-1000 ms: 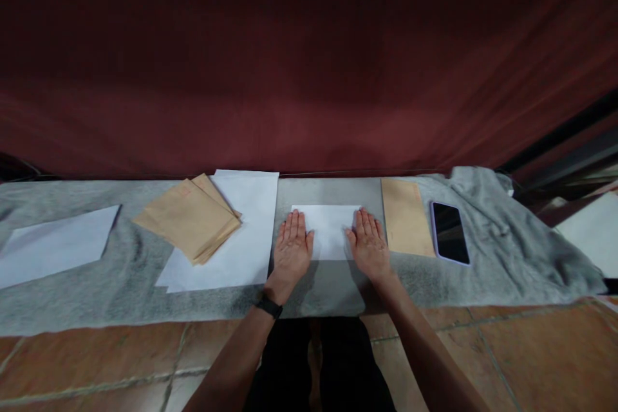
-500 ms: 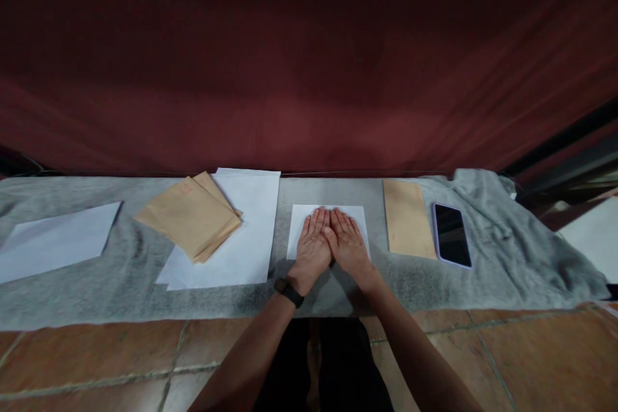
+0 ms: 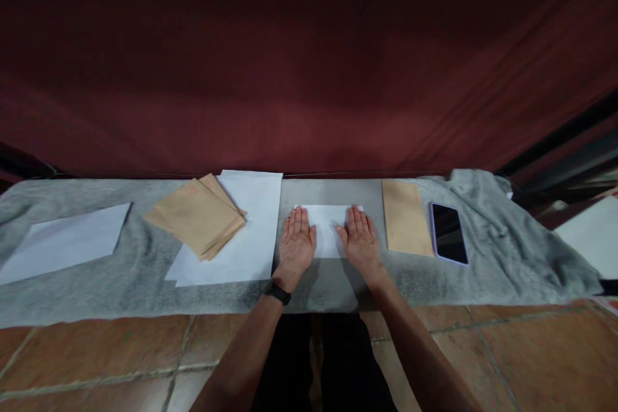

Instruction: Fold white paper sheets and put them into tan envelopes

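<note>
A small white sheet of paper (image 3: 330,232) lies flat on the grey cloth before me; I cannot tell whether it is folded. Flat over its left end rests my left hand (image 3: 296,243), fingers straight and thumb out to the side, a dark band on the wrist. My right hand (image 3: 360,243) lies flat at the paper's right end, its fingers also stretched out. The middle of the sheet shows between the two thumbs. Neither hand grips anything.
Left of my hands, several brown envelopes (image 3: 196,215) lie on larger white sheets (image 3: 258,238). Farther left is another white paper (image 3: 67,238). One brown envelope (image 3: 407,219) and a phone (image 3: 449,233) lie to the right. Behind the grey cloth (image 3: 333,190) hangs a dark red curtain (image 3: 299,122).
My hands were together at the middle of the paper, thumbs overlapping. Now they have slid apart, left hand to the left end and right hand to the right end.
</note>
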A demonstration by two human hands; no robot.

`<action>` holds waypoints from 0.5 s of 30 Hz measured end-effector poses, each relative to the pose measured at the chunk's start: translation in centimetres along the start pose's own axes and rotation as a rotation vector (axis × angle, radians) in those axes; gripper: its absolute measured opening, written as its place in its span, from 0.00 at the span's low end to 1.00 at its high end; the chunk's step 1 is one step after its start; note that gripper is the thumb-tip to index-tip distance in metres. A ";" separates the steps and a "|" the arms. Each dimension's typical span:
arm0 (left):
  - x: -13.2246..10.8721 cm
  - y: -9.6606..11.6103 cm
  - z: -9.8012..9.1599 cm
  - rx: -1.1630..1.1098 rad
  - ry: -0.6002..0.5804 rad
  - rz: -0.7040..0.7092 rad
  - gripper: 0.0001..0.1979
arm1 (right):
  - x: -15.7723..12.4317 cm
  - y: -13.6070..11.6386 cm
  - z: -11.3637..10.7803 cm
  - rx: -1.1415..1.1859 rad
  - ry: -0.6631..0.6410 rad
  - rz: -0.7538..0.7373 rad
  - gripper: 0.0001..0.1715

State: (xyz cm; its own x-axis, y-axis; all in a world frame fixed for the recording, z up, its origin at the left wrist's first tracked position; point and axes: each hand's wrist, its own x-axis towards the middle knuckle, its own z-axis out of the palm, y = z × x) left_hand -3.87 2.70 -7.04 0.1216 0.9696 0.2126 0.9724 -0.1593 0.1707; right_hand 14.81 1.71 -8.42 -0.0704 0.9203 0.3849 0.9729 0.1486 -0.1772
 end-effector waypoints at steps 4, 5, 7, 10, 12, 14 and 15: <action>-0.8 -0.5 -0.2 -0.011 0.024 -0.023 0.31 | -0.7 0.6 -0.3 -0.021 0.029 0.044 0.38; -0.9 -0.6 -0.3 -0.012 0.024 -0.024 0.31 | -0.9 0.8 -0.4 -0.022 0.037 0.053 0.37; -1.1 -0.7 -0.6 -0.014 0.020 -0.018 0.31 | -1.3 0.9 -0.6 -0.016 0.058 0.074 0.36; -1.7 -0.4 -1.0 -0.024 0.017 -0.017 0.30 | -2.1 0.5 -1.3 0.000 0.077 0.105 0.34; -2.4 0.4 -1.2 -0.037 0.016 0.005 0.30 | -2.7 -0.5 -1.8 0.015 0.054 0.088 0.34; -3.5 1.3 -1.4 -0.053 -0.005 0.072 0.30 | -3.4 -1.9 -2.2 0.036 -0.005 0.023 0.33; -4.0 1.8 -1.4 -0.059 -0.026 0.114 0.29 | -3.8 -2.6 -2.4 0.046 -0.042 -0.021 0.33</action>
State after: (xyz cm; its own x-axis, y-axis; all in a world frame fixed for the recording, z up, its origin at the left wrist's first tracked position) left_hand -2.92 -1.74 -6.28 0.2361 0.9491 0.2086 0.9388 -0.2782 0.2032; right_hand 13.07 -3.05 -7.30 -0.1006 0.9309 0.3511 0.9601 0.1834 -0.2113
